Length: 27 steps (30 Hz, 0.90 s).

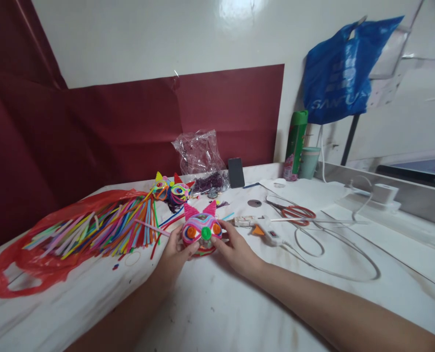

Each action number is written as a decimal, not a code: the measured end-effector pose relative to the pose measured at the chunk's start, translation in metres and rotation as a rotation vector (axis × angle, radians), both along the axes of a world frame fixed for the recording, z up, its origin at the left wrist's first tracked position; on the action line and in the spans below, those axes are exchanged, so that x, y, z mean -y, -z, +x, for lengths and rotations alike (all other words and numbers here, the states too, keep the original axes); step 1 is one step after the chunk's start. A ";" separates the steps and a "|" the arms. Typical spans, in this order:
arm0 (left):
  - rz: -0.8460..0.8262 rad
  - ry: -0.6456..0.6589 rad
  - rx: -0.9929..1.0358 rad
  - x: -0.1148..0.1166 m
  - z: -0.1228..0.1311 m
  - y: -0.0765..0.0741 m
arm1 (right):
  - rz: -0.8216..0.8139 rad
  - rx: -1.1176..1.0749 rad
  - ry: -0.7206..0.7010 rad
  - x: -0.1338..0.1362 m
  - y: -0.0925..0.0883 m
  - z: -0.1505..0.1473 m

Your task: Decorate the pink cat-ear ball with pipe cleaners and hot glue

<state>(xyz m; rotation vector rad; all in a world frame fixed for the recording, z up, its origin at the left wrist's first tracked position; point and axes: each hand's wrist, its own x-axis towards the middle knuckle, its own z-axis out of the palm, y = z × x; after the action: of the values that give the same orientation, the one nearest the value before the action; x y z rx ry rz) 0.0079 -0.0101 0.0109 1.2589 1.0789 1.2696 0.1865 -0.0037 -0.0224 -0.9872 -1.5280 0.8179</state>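
Both my hands hold a small pink craft cat head (201, 231) with orange eyes, a green nose and two pink pointed ears, resting on the white table (217, 303). My left hand (175, 254) grips its left side with fingers curled. My right hand (235, 249) grips its right side, thumb near the green nose. A second, multicoloured cat head (173, 190) sits just behind it.
Several coloured paper strips (100, 230) lie on a red plastic bag (26, 259) at left. A glue gun (264, 232) with a white cord (334, 264), red scissors (294, 211), a clear bag (198, 151), a phone (236, 172), a green can (295, 144) and a blue bag (342, 73) are to the right.
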 end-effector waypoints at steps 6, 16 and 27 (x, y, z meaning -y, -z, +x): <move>-0.023 0.006 -0.004 -0.005 -0.005 0.004 | -0.006 0.026 0.036 0.000 -0.001 0.002; -0.012 0.024 -0.057 -0.008 -0.008 0.008 | -0.027 0.076 0.056 -0.003 0.002 0.004; -0.017 0.038 -0.050 -0.006 -0.007 0.004 | 0.005 0.083 0.062 0.002 -0.003 0.001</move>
<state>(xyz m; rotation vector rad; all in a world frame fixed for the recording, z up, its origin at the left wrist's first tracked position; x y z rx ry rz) 0.0013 -0.0045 0.0065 1.2985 1.0944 1.2038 0.1875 -0.0061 -0.0197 -1.0710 -1.5611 0.7374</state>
